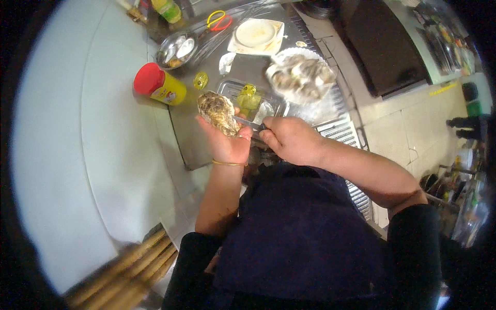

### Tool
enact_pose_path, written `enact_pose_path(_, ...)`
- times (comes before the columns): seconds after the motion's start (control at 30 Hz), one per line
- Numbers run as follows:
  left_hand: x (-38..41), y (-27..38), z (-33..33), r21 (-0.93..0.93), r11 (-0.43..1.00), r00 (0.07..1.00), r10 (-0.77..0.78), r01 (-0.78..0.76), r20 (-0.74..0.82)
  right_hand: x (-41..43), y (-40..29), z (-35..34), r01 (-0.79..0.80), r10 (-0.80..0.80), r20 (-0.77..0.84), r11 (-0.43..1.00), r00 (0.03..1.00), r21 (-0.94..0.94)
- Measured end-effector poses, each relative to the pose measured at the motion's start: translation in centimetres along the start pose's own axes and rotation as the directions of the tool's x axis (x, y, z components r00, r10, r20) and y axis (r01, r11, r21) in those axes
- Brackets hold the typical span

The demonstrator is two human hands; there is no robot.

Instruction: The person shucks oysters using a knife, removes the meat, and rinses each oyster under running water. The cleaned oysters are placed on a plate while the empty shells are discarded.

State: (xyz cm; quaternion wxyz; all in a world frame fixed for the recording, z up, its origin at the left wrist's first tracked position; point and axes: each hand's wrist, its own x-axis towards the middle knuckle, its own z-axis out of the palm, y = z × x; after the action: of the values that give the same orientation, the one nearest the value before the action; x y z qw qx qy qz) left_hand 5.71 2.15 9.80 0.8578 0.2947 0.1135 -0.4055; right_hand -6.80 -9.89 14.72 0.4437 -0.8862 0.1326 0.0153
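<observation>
An oyster point(217, 112) with a rough brown and whitish shell lies in my left hand point(231, 145), palm up, fingers around its far side. My right hand point(292, 139) grips the dark handle of a knife point(250, 123). Its blade points left and meets the oyster's right edge; whether the tip is inside the shell cannot be made out. Beyond my hands sits a clear rectangular tray point(228, 86) holding a yellow-green item point(248, 100) and a pale shell point(265, 111). A white plate point(277, 62) heaped with oysters point(302, 75) stands to the right.
A yellow canister point(170, 91) with a red lid stands at the left by the wall. Behind are a metal bowl point(176, 50) holding shells, scissors point(219, 21) with yellow and red handles, and a stacked whitish dish point(255, 33). A slotted metal grate point(341, 135) runs along the right.
</observation>
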Motion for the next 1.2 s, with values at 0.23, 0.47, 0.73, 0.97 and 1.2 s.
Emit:
enact_pose_path(0.23, -1.5, 0.2, -0.1, 0.288, 0.946, 0.986, -0.119, 0.147, -0.113, 0.7, 1.9, -4.1, -0.440, 0.189, 0.581, 0.837, 0.791, 0.326)
enact_pose_path(0.47, -1.1, -1.3, -1.9, 0.013, 1.000, 0.999, 0.019, -0.019, 0.040, -0.2, 1.1, 0.3, -0.060, 0.047, 0.077, 0.983, 0.996, 0.175)
enact_pose_path(0.73, -1.1, -1.0, 0.9, 0.028, 0.998, 0.998, 0.055, -0.055, -0.026, -0.5, 0.5, 1.7, -0.053, 0.051, 0.013, 0.946, 0.999, 0.320)
enact_pose_path(0.97, -0.3, 1.6, 0.0, 0.050, 0.943, 0.884, -0.328, 0.330, 0.333, -0.7, -0.5, -3.4, 0.126, -0.113, 0.109, 0.985, 0.988, -0.121)
enact_pose_path(1.2, -0.3, -2.2, 3.1, -0.003, 0.987, 0.984, 0.161, -0.162, -0.070, -0.9, -0.1, 1.4, -0.070, 0.130, -0.120, 0.909, 0.984, 0.410)
